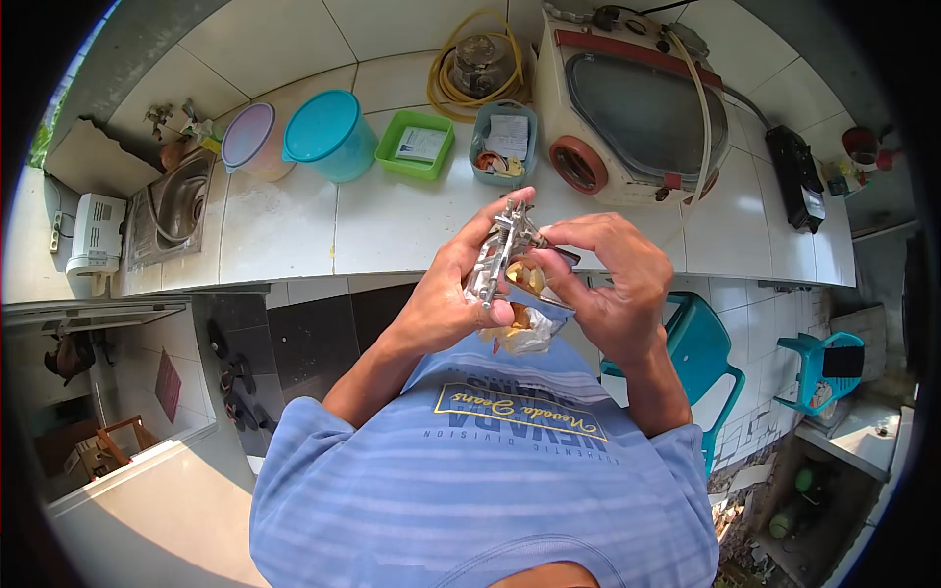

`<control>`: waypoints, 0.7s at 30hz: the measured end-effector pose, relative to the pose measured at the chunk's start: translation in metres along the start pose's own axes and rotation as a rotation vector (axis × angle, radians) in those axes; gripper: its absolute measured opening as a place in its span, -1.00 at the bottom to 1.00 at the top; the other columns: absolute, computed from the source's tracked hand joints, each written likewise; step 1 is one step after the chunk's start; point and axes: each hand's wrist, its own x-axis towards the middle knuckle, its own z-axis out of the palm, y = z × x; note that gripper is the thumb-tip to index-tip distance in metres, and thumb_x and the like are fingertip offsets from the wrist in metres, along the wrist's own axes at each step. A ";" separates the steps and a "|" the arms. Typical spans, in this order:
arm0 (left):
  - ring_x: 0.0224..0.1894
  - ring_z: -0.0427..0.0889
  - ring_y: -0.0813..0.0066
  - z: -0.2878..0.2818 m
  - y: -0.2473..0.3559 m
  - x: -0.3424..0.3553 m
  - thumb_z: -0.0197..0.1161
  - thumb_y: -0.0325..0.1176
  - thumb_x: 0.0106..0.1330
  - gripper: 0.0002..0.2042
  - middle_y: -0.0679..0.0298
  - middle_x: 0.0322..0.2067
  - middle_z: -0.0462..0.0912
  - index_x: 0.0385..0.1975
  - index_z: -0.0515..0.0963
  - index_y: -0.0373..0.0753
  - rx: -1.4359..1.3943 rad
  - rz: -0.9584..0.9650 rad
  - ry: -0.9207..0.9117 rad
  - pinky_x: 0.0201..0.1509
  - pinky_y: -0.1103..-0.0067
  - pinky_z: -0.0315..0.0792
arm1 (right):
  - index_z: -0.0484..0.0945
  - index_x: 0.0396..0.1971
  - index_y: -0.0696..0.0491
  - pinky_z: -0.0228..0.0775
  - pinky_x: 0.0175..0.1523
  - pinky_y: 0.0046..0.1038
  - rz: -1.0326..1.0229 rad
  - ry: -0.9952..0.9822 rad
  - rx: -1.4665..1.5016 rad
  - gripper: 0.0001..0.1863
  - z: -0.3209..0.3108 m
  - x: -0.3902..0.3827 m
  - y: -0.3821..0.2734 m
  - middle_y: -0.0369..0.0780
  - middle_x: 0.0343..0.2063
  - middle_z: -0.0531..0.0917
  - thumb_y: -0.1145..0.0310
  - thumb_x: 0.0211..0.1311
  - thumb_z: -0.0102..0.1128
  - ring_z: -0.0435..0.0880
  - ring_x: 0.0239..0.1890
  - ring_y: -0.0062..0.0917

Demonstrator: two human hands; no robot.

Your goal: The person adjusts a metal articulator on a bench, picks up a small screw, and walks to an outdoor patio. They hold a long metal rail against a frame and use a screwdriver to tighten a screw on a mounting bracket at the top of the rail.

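Fingers (pixel 510 312) of our left hand (pixel 453 294) and right hand (pixel 608 279) clamp the metal frame (pixel 498 257), casts (pixel 524 277) mounted, above the surface (pixel 392 220); adjustment seems unfinished.

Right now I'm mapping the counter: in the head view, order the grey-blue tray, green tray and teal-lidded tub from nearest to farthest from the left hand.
1. Grey-blue tray, straight behind the left hand.
2. Green tray, behind and slightly left.
3. Teal-lidded tub, farther left along the counter.
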 end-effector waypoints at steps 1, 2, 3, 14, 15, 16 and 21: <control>0.23 0.45 0.34 0.001 0.001 0.000 0.63 0.17 -0.20 0.24 0.09 0.23 0.37 0.46 0.01 -0.25 -0.011 -0.003 0.010 0.31 0.43 0.34 | 0.66 -0.37 0.14 0.54 -0.27 -0.43 -0.028 -0.001 -0.016 -0.80 -0.001 0.000 0.000 -0.15 -0.42 0.73 0.49 -0.03 0.49 0.72 -0.36 -0.38; 0.22 0.45 0.35 0.002 0.001 0.000 0.63 0.18 -0.22 0.25 0.09 0.21 0.39 0.46 0.02 -0.26 -0.023 -0.005 0.021 0.30 0.45 0.34 | 0.66 -0.37 0.14 0.53 -0.28 -0.43 -0.057 -0.002 -0.032 -0.80 -0.001 0.001 0.001 -0.15 -0.44 0.73 0.49 -0.04 0.49 0.72 -0.37 -0.37; 0.22 0.45 0.35 0.003 0.002 0.000 0.63 0.18 -0.22 0.25 0.09 0.21 0.39 0.46 0.02 -0.26 -0.021 -0.009 0.020 0.30 0.45 0.34 | 0.66 -0.37 0.14 0.53 -0.28 -0.43 -0.054 0.001 -0.032 -0.80 -0.001 0.001 0.002 -0.15 -0.44 0.73 0.49 -0.04 0.49 0.72 -0.37 -0.37; -0.23 0.52 0.68 0.000 -0.009 0.004 0.60 0.27 -0.23 0.26 0.25 0.01 0.54 0.45 0.06 -0.26 0.092 -0.039 0.024 -0.05 0.68 0.42 | 0.63 -0.43 0.07 0.45 -0.30 -0.37 -0.092 -0.163 -0.251 -0.79 -0.009 0.000 0.009 -0.25 -0.50 0.63 0.27 0.06 0.45 0.61 -0.43 -0.38; -0.28 0.51 0.72 0.002 -0.009 0.005 0.59 0.28 -0.24 0.26 0.26 -0.01 0.54 0.45 0.07 -0.26 0.085 -0.039 0.030 -0.09 0.70 0.42 | 0.63 -0.43 0.07 0.45 -0.30 -0.37 -0.090 -0.162 -0.252 -0.79 -0.009 0.001 0.009 -0.25 -0.50 0.63 0.27 0.06 0.45 0.61 -0.43 -0.38; -0.33 0.48 0.74 0.005 -0.010 0.005 0.59 0.28 -0.23 0.25 0.28 -0.03 0.55 0.45 0.08 -0.26 0.056 -0.027 0.044 -0.12 0.71 0.40 | 0.61 -0.43 0.08 0.44 -0.31 -0.36 -0.122 -0.138 -0.233 -0.80 -0.008 0.002 0.010 -0.24 -0.49 0.63 0.29 0.08 0.43 0.60 -0.44 -0.37; -0.35 0.48 0.74 0.003 -0.012 0.006 0.56 0.31 -0.20 0.22 0.29 -0.07 0.56 0.44 0.12 -0.26 0.097 -0.034 0.041 -0.12 0.70 0.40 | 0.58 -0.43 0.09 0.41 -0.33 -0.32 -0.175 -0.106 -0.234 -0.80 -0.009 0.003 0.016 -0.22 -0.45 0.63 0.30 0.09 0.40 0.57 -0.43 -0.36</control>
